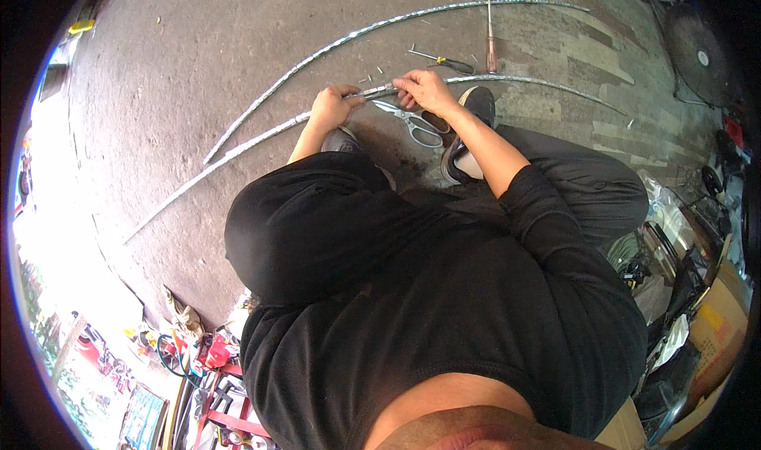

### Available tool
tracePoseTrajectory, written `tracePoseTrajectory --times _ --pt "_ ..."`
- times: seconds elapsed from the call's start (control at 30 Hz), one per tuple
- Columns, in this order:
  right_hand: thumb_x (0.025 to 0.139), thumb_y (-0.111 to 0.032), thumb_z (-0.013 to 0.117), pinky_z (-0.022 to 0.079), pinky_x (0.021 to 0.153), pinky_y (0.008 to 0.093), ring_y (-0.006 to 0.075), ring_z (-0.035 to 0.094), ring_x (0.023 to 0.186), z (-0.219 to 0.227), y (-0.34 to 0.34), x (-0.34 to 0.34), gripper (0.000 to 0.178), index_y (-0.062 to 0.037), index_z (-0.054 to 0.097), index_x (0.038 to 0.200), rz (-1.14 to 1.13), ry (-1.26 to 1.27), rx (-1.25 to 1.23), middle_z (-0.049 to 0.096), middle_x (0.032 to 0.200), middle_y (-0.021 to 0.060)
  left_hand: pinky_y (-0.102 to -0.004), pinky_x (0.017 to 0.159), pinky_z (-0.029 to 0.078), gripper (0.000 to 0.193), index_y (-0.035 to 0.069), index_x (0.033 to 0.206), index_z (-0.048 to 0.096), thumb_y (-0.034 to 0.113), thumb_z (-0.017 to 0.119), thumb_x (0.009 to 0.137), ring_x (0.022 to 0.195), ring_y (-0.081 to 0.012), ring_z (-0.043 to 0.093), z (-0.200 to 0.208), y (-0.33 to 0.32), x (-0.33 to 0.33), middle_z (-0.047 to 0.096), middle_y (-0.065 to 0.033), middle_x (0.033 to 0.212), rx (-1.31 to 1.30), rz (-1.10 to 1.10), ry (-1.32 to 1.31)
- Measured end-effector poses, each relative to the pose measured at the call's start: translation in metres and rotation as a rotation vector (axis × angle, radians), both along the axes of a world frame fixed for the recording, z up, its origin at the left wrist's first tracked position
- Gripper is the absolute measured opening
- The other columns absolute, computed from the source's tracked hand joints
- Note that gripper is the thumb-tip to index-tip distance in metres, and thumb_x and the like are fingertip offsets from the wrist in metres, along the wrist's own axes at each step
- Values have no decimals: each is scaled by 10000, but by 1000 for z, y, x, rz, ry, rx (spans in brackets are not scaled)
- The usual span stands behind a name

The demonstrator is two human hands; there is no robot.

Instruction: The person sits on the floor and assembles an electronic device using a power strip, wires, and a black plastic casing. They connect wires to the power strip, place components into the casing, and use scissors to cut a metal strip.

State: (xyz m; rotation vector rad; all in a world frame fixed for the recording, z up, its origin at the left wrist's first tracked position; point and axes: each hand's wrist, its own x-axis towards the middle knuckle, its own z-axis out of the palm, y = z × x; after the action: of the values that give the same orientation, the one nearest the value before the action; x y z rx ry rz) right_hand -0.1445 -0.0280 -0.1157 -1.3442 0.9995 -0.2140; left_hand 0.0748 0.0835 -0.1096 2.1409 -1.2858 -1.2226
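A long, thin silvery rod (265, 135), with a ribbed or wrapped look, crosses the floor in front of me. My left hand (333, 107) is closed around it near its middle. Slightly to the right, my right hand (426, 92) has its fingers pinched on the same rod; whether a small piece is also between them is hidden. Beneath my hands, close to my shoes, lies a pair of scissors (426, 135) with light grey handles. Beyond them rests a second curved silvery rod (353, 35). Several small metal pieces (371, 78) are scattered between the two rods.
A screwdriver (449, 62) with a yellow and black handle and a longer one with a reddish-brown handle (491, 54) lie past my right hand. A round fan-like object (697, 54) stands far right. Cardboard (717, 323) and clutter sit at my right, mixed items (214, 355) at my left.
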Motion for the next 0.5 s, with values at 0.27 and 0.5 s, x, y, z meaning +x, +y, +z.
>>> tracePoseTrajectory --times 0.27,0.5 --pt "963 -476 533 480 492 310 180 626 572 -3 -3 15 495 1 648 898 -87 257 202 650 701 86 -371 839 512 351 89 1090 723 315 732 821 940 -282 691 6 2 2 716 -172 989 4 -17 -6" --pt "954 -370 550 494 764 347 227 639 842 -22 3 18 412 -5 595 1139 -8 135 -180 666 900 113 -366 758 509 332 91 1079 727 310 732 829 804 -258 665 -1 1 1 692 -153 873 2 15 2"
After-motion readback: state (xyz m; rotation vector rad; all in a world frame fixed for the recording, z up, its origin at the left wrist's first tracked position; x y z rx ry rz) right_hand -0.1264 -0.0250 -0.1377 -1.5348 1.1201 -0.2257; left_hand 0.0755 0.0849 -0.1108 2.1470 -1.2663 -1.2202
